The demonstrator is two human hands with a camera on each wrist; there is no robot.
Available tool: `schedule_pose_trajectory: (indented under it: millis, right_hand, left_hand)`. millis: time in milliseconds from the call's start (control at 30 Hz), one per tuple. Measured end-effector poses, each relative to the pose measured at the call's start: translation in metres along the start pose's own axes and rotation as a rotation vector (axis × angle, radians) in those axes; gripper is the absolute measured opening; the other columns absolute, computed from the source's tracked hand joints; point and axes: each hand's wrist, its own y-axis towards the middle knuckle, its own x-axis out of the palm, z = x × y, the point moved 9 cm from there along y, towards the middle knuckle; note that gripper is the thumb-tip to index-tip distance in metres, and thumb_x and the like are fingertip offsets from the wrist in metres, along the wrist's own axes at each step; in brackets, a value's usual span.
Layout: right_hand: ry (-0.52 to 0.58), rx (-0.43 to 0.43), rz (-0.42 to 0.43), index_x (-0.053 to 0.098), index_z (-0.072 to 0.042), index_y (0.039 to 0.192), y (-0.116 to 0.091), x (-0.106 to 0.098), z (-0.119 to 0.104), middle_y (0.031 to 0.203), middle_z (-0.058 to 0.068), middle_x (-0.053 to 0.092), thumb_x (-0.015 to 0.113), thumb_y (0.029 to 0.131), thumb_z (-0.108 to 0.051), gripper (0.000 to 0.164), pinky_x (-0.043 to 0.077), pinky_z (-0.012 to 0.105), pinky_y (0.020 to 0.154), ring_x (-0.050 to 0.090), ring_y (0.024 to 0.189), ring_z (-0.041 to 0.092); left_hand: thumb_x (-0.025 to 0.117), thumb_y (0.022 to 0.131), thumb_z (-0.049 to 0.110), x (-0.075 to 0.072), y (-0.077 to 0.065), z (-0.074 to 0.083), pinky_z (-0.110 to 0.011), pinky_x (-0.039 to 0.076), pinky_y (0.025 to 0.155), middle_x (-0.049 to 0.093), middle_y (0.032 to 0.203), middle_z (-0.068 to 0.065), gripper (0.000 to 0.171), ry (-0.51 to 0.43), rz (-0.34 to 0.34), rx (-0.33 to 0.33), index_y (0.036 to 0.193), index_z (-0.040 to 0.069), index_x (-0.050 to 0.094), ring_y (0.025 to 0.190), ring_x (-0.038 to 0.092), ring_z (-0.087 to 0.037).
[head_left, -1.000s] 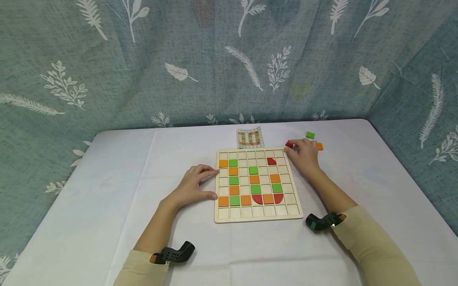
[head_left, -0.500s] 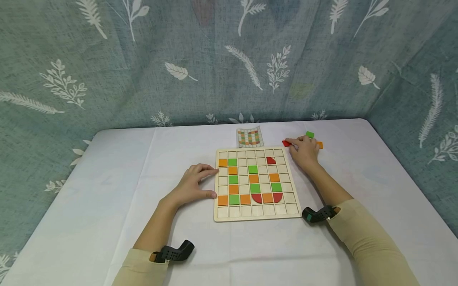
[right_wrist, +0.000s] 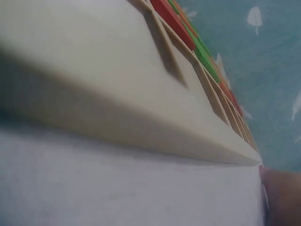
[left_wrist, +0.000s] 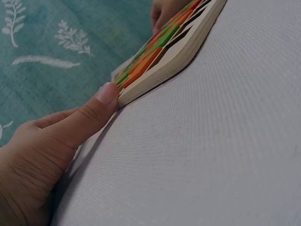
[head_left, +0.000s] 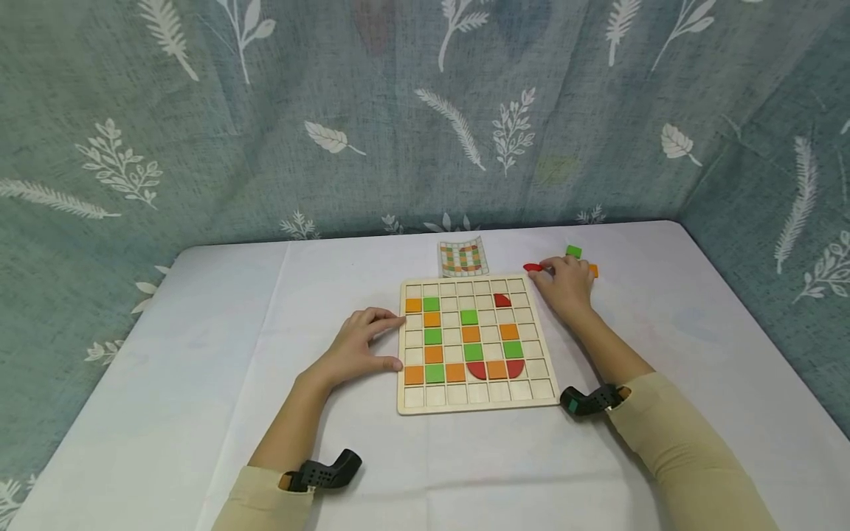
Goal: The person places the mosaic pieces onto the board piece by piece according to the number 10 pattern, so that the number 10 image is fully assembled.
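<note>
A wooden grid board [head_left: 434, 398] lies flat, with orange, green and red pieces set in several of its cells. My left hand [head_left: 361, 343] rests against the board's left edge, thumb and fingertips spread apart along it. In the left wrist view the thumb [left_wrist: 89, 117] touches the board's side. Past the board's far right corner, my right hand [head_left: 566, 287] pinches a small red piece [head_left: 532, 267] between thumb and fingers; its full outline is partly hidden. The right wrist view shows mostly the board's edge [right_wrist: 141, 127], with only a bit of the hand [right_wrist: 282, 195].
A green square [head_left: 574, 251] and a partly hidden orange piece [head_left: 594, 271] lie beside the right hand. Behind the board is a pattern card [head_left: 462, 257] with a coloured grid. A white cloth covers the table [head_left: 166, 354], and a patterned curtain [head_left: 372, 184] hangs behind it.
My right hand has shifted slightly around the red piece, which has turned between its fingers and looks flatter. The left hand and the board have stayed in place.
</note>
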Motion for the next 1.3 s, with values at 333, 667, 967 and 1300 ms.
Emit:
schedule_pose_trajectory:
  millis: [333, 667, 967, 1300]
  right_hand:
    - [0.026, -0.054, -0.047, 0.059, 0.001, 0.121, -0.007, 0.007, -0.004, 0.108, 0.018, 0.052, 0.055, 0.095, -0.027, 0.038, 0.023, 0.049, 0.093, 0.039, 0.105, 0.034]
    - [0.128, -0.188, -0.080, 0.063, 0.002, 0.115, -0.024, 0.005, -0.027, 0.098, 0.017, 0.053, 0.062, 0.092, -0.024, 0.035, 0.024, 0.047, 0.084, 0.039, 0.094, 0.031]
    - [0.173, -0.304, -0.128, 0.064, -0.001, 0.116, -0.037, 0.008, -0.065, 0.104, 0.017, 0.055, 0.062, 0.092, -0.025, 0.033, 0.024, 0.047, 0.082, 0.038, 0.092, 0.031]
    - [0.159, -0.455, -0.171, 0.068, -0.005, 0.111, -0.051, 0.021, -0.099, 0.096, 0.012, 0.057, 0.066, 0.088, -0.027, 0.031, 0.023, 0.045, 0.078, 0.038, 0.088, 0.029]
  left_hand:
    - [0.079, 0.066, 0.055, 0.002, -0.001, -0.001, -0.047, 0.031, 0.100, 0.046, 0.132, 0.000, 0.082, 0.002, 0.005, 0.003, 0.137, 0.024, 0.052, 0.121, 0.036, -0.022]
    - [0.079, 0.065, 0.055, 0.002, -0.001, -0.001, -0.047, 0.032, 0.099, 0.046, 0.132, 0.001, 0.083, -0.003, 0.009, 0.006, 0.137, 0.024, 0.052, 0.120, 0.036, -0.022]
    - [0.080, 0.066, 0.053, 0.000, -0.002, 0.000, -0.048, 0.032, 0.099, 0.046, 0.131, -0.001, 0.082, -0.012, 0.016, 0.018, 0.137, 0.022, 0.053, 0.120, 0.036, -0.023]
    - [0.079, 0.065, 0.054, 0.001, -0.001, -0.001, -0.047, 0.031, 0.100, 0.046, 0.132, -0.001, 0.082, -0.006, 0.012, 0.005, 0.137, 0.023, 0.053, 0.121, 0.036, -0.023]
